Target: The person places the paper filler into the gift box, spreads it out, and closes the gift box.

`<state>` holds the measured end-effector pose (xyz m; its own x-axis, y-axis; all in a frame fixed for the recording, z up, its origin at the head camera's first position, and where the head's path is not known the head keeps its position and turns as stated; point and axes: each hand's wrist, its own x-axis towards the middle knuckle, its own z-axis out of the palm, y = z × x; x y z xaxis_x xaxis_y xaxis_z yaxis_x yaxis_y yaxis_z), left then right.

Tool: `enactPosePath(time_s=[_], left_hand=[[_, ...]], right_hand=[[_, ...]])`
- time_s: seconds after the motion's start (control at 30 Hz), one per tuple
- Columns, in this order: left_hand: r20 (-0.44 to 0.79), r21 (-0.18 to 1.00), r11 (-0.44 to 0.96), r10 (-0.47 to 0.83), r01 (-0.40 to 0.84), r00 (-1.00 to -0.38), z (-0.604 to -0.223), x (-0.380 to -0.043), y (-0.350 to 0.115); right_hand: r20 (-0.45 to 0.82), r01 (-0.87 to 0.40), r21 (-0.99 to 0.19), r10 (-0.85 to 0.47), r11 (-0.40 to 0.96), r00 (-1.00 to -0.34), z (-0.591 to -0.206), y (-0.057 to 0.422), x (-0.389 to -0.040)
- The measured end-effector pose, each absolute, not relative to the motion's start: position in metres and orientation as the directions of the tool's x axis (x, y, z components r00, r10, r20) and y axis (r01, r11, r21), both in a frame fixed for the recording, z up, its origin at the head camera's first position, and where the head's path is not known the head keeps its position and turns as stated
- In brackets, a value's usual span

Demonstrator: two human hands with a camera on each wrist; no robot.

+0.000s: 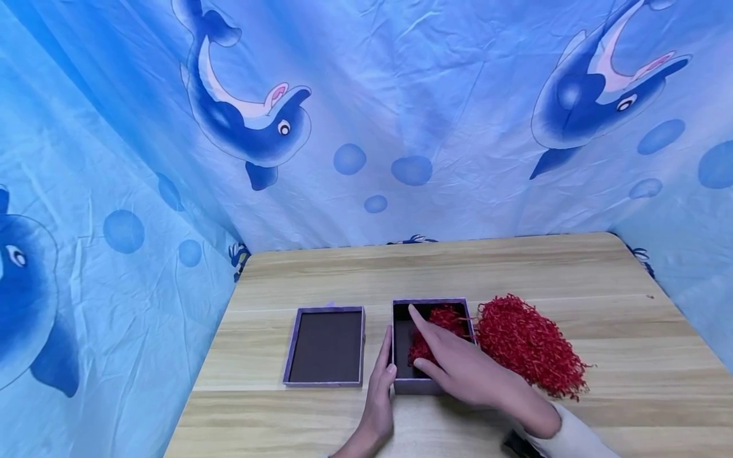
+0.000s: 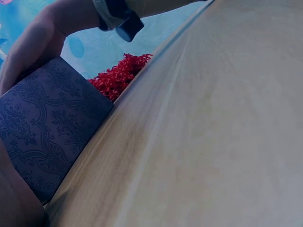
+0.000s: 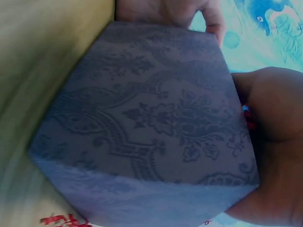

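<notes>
A dark purple box (image 1: pixel 415 386) stands uncovered on the table with some red shredded paper (image 1: pixel 448 318) in its right part. Its outer wall shows a damask pattern in both wrist views. My left hand (image 1: pixel 379 397) rests along the box's left side, fingers straight and thumb at the near corner. Over the box, my right hand (image 1: pixel 466 369) reaches in from the near right. Its index finger points straight toward the far left corner and its thumb is spread; the shredded paper lies under and between them. The other fingertips are hidden.
Left of the box lies a shallow dark tray-like lid (image 1: pixel 326 346) with a purple rim. A heap of red shredded paper (image 1: pixel 529 346) sits just to the box's right. Blue dolphin-print curtains (image 1: pixel 435 114) surround the wooden table (image 1: pixel 309 277).
</notes>
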<state>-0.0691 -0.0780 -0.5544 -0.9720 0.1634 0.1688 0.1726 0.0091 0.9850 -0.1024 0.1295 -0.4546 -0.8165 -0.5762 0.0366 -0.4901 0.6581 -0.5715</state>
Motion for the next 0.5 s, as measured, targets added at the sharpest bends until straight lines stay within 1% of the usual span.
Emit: enactPosePath(time_s=[0.13,0.27,0.37,0.5], left_hand=[[0.174,0.984,0.012,0.161,0.179,-0.971,-0.5532,-0.0688,-0.0780],[0.183,0.982,0.018,0.160,0.188,-0.970,-0.5536,-0.0686,-0.0784],[0.175,0.983,0.020,0.167,0.181,-0.970,-0.5514,-0.0678,-0.0783],[0.177,0.983,0.023,0.165,0.184,-0.970,-0.5510,-0.0676,-0.0789]], right_hand=[[-0.057,-0.438,-0.605,-0.585,0.665,-0.809,-0.4488,0.1270,-0.1084],[-0.098,-0.409,-0.622,-0.584,0.668,-0.806,-0.4466,0.1262,-0.1110],[-0.080,-0.403,-0.619,-0.565,0.674,-0.821,-0.4480,0.1281,-0.1095],[0.010,-0.451,-0.563,-0.540,0.693,-0.842,-0.4502,0.1308,-0.1042]])
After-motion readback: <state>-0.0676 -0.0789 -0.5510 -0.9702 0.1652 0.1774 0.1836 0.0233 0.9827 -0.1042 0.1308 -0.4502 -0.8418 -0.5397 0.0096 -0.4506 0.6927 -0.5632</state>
